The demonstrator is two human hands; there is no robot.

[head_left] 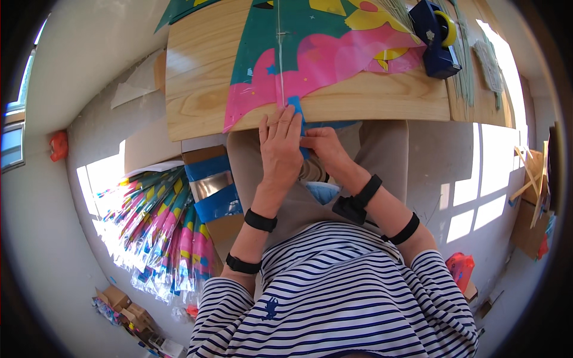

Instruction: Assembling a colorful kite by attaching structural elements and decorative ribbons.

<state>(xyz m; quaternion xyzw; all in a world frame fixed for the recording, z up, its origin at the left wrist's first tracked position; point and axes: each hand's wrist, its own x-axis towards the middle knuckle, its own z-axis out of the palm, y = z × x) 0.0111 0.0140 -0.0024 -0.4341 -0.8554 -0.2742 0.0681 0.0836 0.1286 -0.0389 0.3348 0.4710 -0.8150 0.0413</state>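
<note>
Far left of the fingers, a red bag (58, 146) is noted against the wall. Nearer, left of and below them, clear-wrapped multicoloured bundles (170, 224) lie fanned beside a cardboard box with blue bands (212, 188). Beyond the fingers stands the wooden counter (200, 77); a green, pink and yellow printed sheet (268, 83) lies flat upon it, its lower edge just ahead of the left fingertips. Left hand (282, 152): fingers extended, close together, resting over a blue strip (294, 105) at the counter's edge; thumb grip cannot be determined. Right hand (325, 148): fingers bent inward, narrow, pinching the strip just beside the left fingers. Ahead and right of the fingers, a navy tape dispenser (434, 45) with yellow roll stands near thin pale-green sticks (464, 83).
</note>
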